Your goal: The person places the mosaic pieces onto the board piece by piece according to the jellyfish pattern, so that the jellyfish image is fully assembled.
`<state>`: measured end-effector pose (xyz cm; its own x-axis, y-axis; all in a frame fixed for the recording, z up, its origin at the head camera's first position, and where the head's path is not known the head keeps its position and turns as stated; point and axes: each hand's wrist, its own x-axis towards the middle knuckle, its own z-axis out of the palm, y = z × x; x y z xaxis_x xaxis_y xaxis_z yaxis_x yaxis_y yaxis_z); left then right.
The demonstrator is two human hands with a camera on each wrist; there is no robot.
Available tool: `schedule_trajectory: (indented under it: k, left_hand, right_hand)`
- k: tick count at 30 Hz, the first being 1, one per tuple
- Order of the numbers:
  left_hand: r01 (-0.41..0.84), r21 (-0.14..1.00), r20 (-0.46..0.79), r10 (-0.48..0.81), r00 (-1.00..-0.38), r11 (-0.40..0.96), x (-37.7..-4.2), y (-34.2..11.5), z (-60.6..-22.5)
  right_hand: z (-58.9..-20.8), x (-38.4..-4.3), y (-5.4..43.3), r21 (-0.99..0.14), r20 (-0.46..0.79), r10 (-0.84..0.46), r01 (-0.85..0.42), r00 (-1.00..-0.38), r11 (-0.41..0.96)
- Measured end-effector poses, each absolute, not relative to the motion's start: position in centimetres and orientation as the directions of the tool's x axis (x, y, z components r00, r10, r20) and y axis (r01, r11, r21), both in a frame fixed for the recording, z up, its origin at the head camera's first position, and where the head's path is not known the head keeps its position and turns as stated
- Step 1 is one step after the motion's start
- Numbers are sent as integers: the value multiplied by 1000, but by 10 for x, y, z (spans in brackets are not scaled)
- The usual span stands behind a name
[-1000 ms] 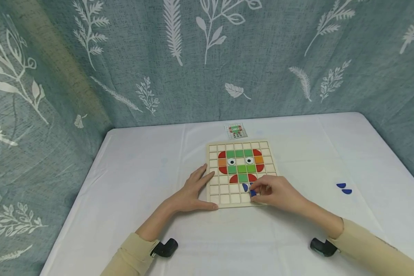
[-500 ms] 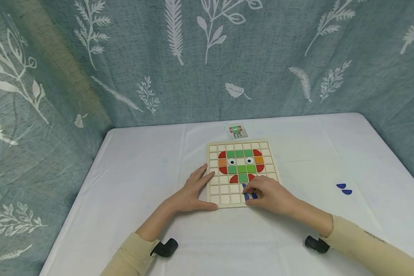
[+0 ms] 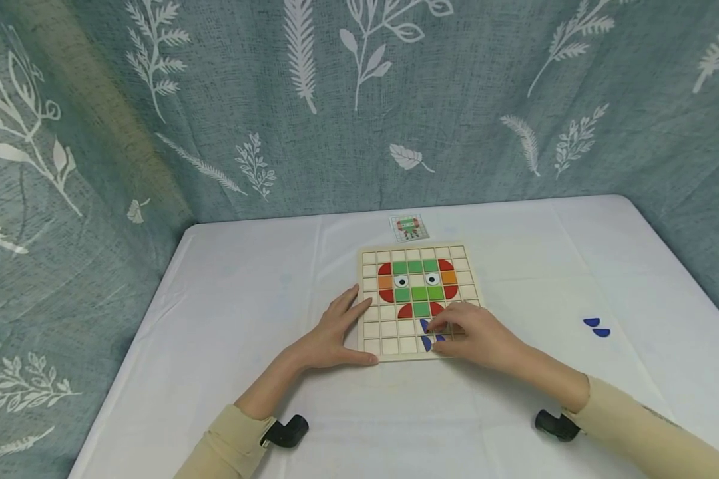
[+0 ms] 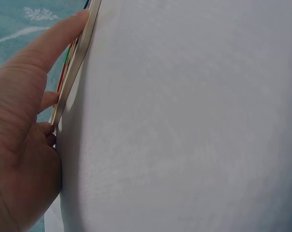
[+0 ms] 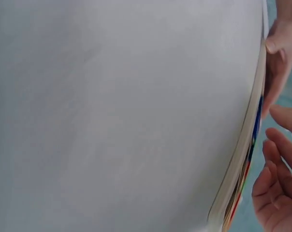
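Observation:
A square wooden grid board (image 3: pixel 389 346) lies on the table, with coloured tiles forming a face of green, red and orange. In its lower part are blue half-round tiles (image 3: pixel 427 344), partly hidden by my right hand (image 3: pixel 476 336). The right thumb and index fingertips hover at or touch these tiles; in the right wrist view they stand apart with nothing visible between them. My left hand (image 3: pixel 332 336) rests with spread fingers along the board's left side, its thumb (image 4: pixel 64 41) against the front corner edge.
Two loose blue half-round tiles (image 3: pixel 596 327) lie on the white tablecloth (image 3: pixel 533 279) to the right. Behind the board is a small pattern card (image 3: pixel 409 227) printed with a similar figure. A teal leaf-patterned curtain (image 3: pixel 335 133) hangs behind the table.
The right hand has moved left and back slightly over the lower squares. A blue tile now sits in the front row, near where its fingers were. The left hand has stayed put.

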<state>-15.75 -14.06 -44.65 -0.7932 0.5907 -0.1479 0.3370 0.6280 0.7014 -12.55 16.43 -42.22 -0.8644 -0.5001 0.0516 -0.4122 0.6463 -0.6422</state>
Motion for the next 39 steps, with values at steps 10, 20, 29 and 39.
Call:
schedule_trajectory:
  k: [10, 20, 29, 39]
  left_hand:
    - [330, 702, -157, 589, -793, 631, -156, -140, -443]
    - [321, 701, -163, 582, -797, 636, -156, -140, -444]
    - [323, 694, -166, 580, -798, 643, -156, -141, -444]
    - [319, 693, -172, 578, -797, 646, -157, -140, -445]
  right_hand:
    - [-420, -118, 237, -571, 167, -296, -337, -940, 748]
    - [-418, -97, 322, -482, 77, -98, -124, -992, 867]
    - [-421, -92, 353, -444, 23, -15, -24, -1000, 896]
    - [-425, -103, 339, -459, 158, -121, -181, -980, 870]
